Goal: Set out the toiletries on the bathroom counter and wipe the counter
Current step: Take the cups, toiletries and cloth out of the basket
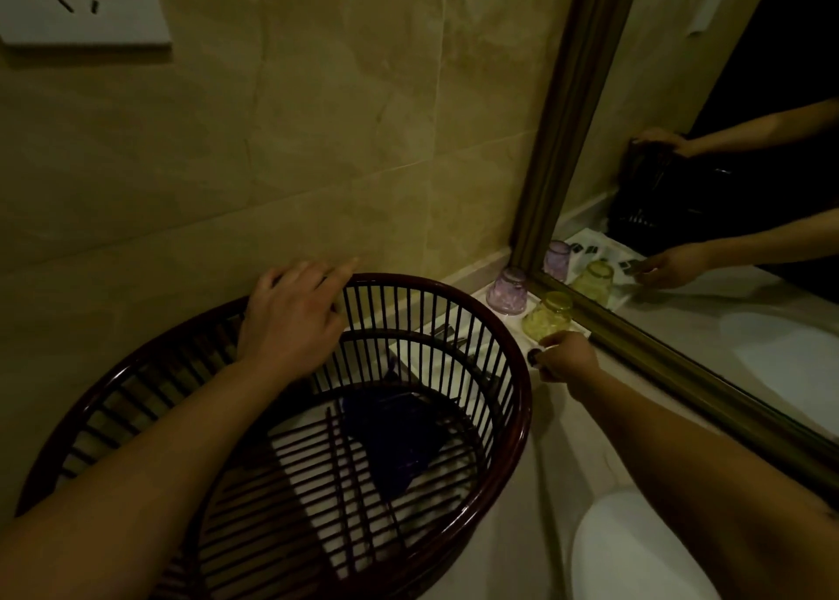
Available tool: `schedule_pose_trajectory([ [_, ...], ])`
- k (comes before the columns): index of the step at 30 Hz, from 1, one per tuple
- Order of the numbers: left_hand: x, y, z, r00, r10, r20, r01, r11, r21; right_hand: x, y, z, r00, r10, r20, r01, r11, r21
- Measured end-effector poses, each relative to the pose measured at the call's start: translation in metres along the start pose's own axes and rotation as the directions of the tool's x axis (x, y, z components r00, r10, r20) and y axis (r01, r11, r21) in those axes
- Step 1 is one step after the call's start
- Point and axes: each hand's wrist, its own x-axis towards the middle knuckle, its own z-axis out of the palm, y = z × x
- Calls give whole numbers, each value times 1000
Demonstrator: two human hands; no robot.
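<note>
Taking the basket (pixel 508 399) as our landmark: inside it we see a dark blue packet (pixel 399 436). Our left hand (pixel 290 318) rests fingers spread on its far rim. Just right of it, our right hand (pixel 565 355) pinches a small dark item (pixel 535 354) over the white tray (pixel 495 297). Risk: that wrist may knock the yellow cup (pixel 547 318) or purple cup (pixel 507 291) beyond.
</note>
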Motion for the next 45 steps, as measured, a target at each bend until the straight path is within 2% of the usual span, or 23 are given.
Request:
schedule_pose_trajectory([
  [5, 0, 0, 1, 1000, 5, -13, -4, 1000, 6, 10, 1, 9, 997, -71, 6, 71, 988, -138],
  [13, 2, -1, 5, 1000, 2, -21, -2, 1000, 17, 15, 3, 13, 996, -82, 32, 87, 962, -258],
  [22, 3, -3, 9, 1000, 4, -20, -3, 999, 43, 11, 4, 9, 991, -135, -17, 120, 928, -354],
  [26, 2, -3, 7, 1000, 5, -16, -5, 1000, 22, -3, -6, 3, 982, -182, -48, 165, 957, -239],
  [29, 1, -2, 5, 1000, 2, -6, -2, 1000, 8, -33, -35, -3, 961, -277, -2, 277, 959, 67],
  [32, 0, 1, 1, 1000, -26, 11, 26, 999, -19, -80, -77, -14, 888, -447, 109, 415, 880, 230],
  [34, -1, 1, -1, 999, -43, 33, 44, 998, -33, -111, -102, -18, 816, -527, 238, 473, 845, 249],
  [36, 0, -1, -4, 997, -51, 57, 54, 998, -41, -133, -122, -18, 747, -551, 373, 561, 823, 92],
  [38, -1, 0, -5, 996, -55, 73, 59, 997, -49, -148, -138, -10, 707, -529, 469, 649, 749, -135],
  [41, -2, 2, -9, 995, -51, 84, 54, 998, -37, -159, -156, 13, 663, -572, 484, 748, 539, -387],
  [43, -2, 1, -12, 994, -55, 100, 59, 998, -34, -161, -165, 26, 651, -578, 492, 754, 419, -506],
  [45, -3, -1, -16, 990, -54, 129, 59, 998, -38, -160, -172, 30, 668, -539, 514, 739, 395, -546],
])
